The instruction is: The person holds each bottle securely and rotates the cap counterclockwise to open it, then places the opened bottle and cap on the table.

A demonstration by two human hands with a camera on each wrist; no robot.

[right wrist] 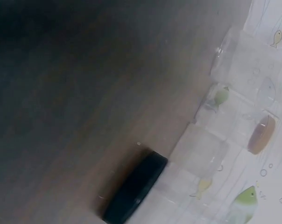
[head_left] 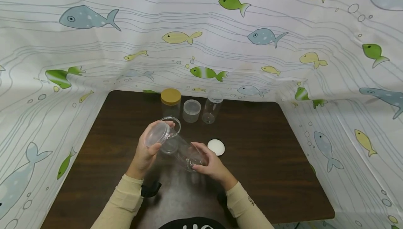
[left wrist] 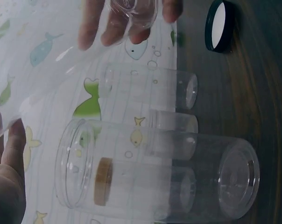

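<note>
A tall clear plastic jar (head_left: 184, 153) is held tilted above the table, its translucent lid end (head_left: 156, 134) toward the upper left. My left hand (head_left: 142, 155) grips that lid end, thumb on the near side. Around the jar's base curl the fingers of my right hand (head_left: 215, 166). In the left wrist view, part of the left hand (left wrist: 9, 163) shows at the left edge, and the right hand's fingers (left wrist: 127, 30) show through the plastic at the top. Just behind the held jar stands a wide lidless clear jar (left wrist: 204, 186), partly covered by it in the head view.
At the table's back stand a jar with a gold lid (head_left: 171, 97), a short clear jar (head_left: 191, 111) and a tall narrow clear jar (head_left: 212, 108). A black lid with a white inside (head_left: 216, 147) lies right of the hands. Fish-print cloth (head_left: 207, 54) surrounds the dark table (head_left: 267, 166).
</note>
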